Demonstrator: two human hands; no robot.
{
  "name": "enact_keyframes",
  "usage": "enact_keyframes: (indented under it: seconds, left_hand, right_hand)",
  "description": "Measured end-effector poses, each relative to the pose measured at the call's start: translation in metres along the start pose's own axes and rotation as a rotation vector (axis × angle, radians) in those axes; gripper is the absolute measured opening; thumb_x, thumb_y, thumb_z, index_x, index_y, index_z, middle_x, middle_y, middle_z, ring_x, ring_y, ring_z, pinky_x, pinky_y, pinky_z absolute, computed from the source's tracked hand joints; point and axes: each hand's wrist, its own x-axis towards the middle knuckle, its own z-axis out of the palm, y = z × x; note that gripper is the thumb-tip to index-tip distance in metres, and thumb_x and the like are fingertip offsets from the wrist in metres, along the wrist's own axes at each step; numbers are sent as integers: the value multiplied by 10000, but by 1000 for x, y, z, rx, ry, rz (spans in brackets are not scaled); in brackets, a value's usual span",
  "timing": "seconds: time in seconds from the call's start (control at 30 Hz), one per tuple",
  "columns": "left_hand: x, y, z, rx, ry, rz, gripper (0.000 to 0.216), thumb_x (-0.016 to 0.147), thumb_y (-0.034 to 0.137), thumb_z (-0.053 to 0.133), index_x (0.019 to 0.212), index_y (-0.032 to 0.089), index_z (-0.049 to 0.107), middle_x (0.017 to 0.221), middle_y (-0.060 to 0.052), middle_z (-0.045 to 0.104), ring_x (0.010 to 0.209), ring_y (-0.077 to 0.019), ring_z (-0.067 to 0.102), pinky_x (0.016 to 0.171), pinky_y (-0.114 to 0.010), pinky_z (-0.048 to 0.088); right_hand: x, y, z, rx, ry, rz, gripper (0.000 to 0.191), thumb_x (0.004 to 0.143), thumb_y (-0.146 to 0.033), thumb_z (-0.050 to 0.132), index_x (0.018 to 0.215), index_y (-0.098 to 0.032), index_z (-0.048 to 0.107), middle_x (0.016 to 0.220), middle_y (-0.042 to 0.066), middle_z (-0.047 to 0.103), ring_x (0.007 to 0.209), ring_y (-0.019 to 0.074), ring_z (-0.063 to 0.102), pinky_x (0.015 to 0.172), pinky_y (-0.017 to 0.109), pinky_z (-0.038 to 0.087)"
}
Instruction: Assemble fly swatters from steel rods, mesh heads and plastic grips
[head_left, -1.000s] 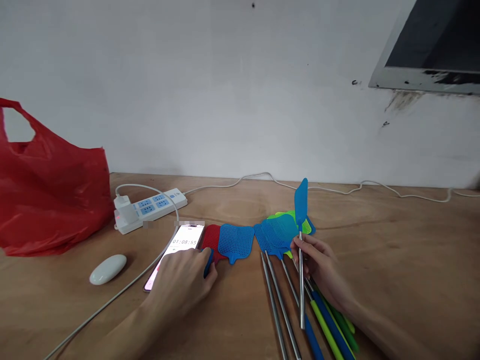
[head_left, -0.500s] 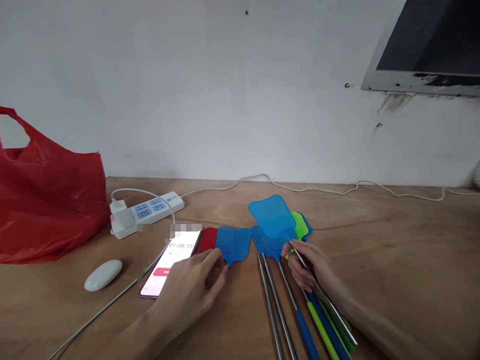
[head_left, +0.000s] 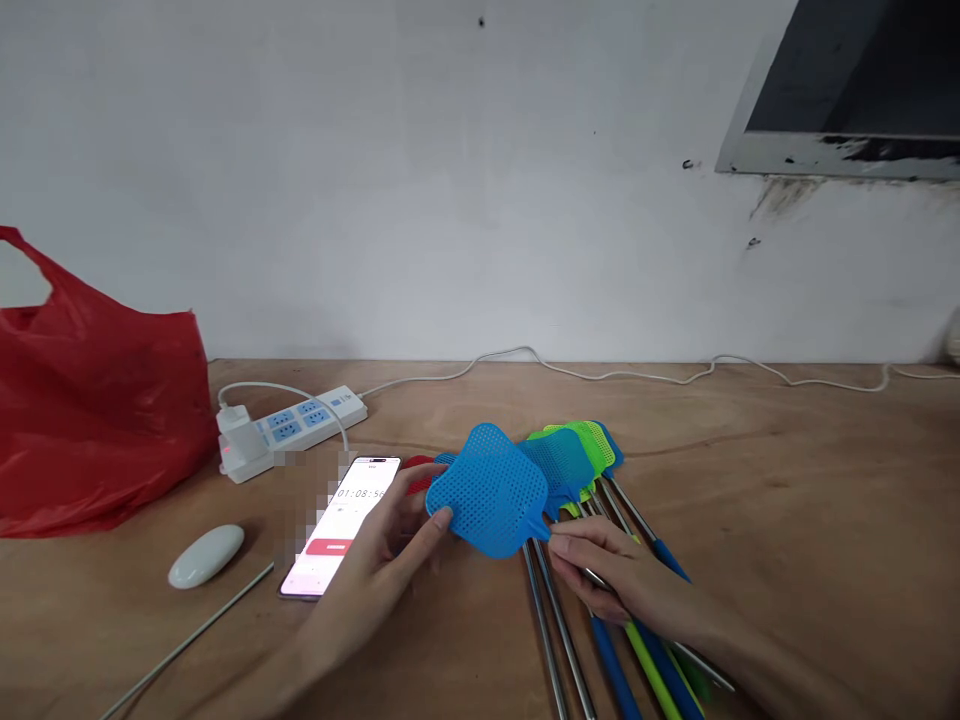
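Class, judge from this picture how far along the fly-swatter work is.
Done, it seems: the piled swatters, blue and green, lie with rods attached. In hand: the left hand pinches the head of a blue swatter while the right hand grips its rod. Left, probably: a red head beside the phone.

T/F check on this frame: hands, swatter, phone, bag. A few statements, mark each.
1. The right hand holds the blue swatter by its metal shaft. True.
2. The left hand rests on the power strip. False: its fingers touch the edge of the swatter's mesh head; the strip lies further back, apart from the hand.
3. The phone has a dark screen. False: it is lit and shows a timer.
4. A red bag stands left of the power strip. True.
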Motion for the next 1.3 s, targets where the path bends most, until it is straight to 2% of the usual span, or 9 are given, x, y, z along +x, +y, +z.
enact_keyframes:
  seconds: [0.27, 0.47, 0.57, 0.67, 0.7, 0.87, 1.0, 1.2, 1.3]
  left_hand:
    - [1, 3, -2, -67, -97, -15, 412, 933, 445, 615, 1213, 182, 466, 531, 75, 585, 423, -99, 540, 426, -187, 466]
    - [4, 3, -2, -225, -53, -92, 579, 847, 454, 713, 1260, 150, 444, 586, 30, 661, 379, -123, 569, 353, -207, 491]
    - [9, 2, -7, -283, 58, -101, 608, 821, 444, 739, 1272, 135, 474, 563, 35, 645, 377, -106, 540, 347, -186, 476]
    - [15, 2, -17, -307, 267, -74, 634, 802, 441, 748, 1303, 148, 493, 560, 54, 612, 387, -82, 493, 331, -146, 428]
    - [17, 2, -20, -289, 298, -60, 647, 796, 445, 749, 1313, 150, 496, 569, 54, 610, 391, -81, 488, 331, -146, 424]
    - [23, -4, -25, 17, 238, -70, 642, 819, 535, 676, 1319, 162, 523, 571, 53, 580, 358, -109, 480, 287, -190, 401]
    - [27, -14, -29, 283, 239, 23, 535, 882, 542, 586, 1312, 228, 532, 687, 34, 605, 394, -113, 505, 331, -200, 379]
    - [32, -18, -37, 798, 353, 228, 455, 947, 504, 470, 1314, 236, 495, 1082, -62, 644, 592, -168, 628, 628, -347, 534]
    - [27, -12, -33, 900, 279, 354, 382, 978, 429, 455, 1302, 234, 509, 1226, -96, 598, 844, -226, 670, 796, -391, 541]
  right_hand:
    - [0, -2, 3, -102, -45, -9, 533, 899, -612, 541, 579, -210, 398, 491, -100, 290, 383, 45, 198, 363, 226, 129]
    - [-1, -1, 3, -344, 51, -99, 535, 947, -576, 480, 585, -213, 326, 523, -85, 257, 455, 67, 228, 418, 230, 164]
    - [-1, 0, 0, -327, 71, -71, 542, 941, -590, 475, 578, -214, 331, 495, -85, 276, 439, 67, 236, 407, 226, 159]
    - [2, 4, -8, -90, 59, 60, 531, 906, -628, 493, 576, -232, 367, 386, -107, 286, 314, 58, 197, 318, 218, 121]
    - [4, 6, -11, -13, 80, 63, 515, 892, -628, 512, 584, -234, 391, 357, -117, 282, 285, 56, 175, 297, 210, 127]
    - [11, 4, -17, 161, 178, 7, 514, 830, -623, 602, 554, -224, 434, 299, -125, 287, 239, 39, 129, 249, 178, 153]
    - [11, 0, -15, 192, 192, -11, 515, 820, -613, 627, 547, -218, 439, 295, -125, 289, 238, 33, 123, 245, 166, 168]
    - [11, 1, -16, 195, 226, -30, 498, 844, -590, 613, 562, -214, 450, 306, -120, 307, 241, 40, 160, 253, 164, 200]
    - [11, 1, -16, 191, 226, -30, 501, 847, -597, 607, 565, -214, 451, 311, -118, 314, 244, 40, 163, 255, 164, 192]
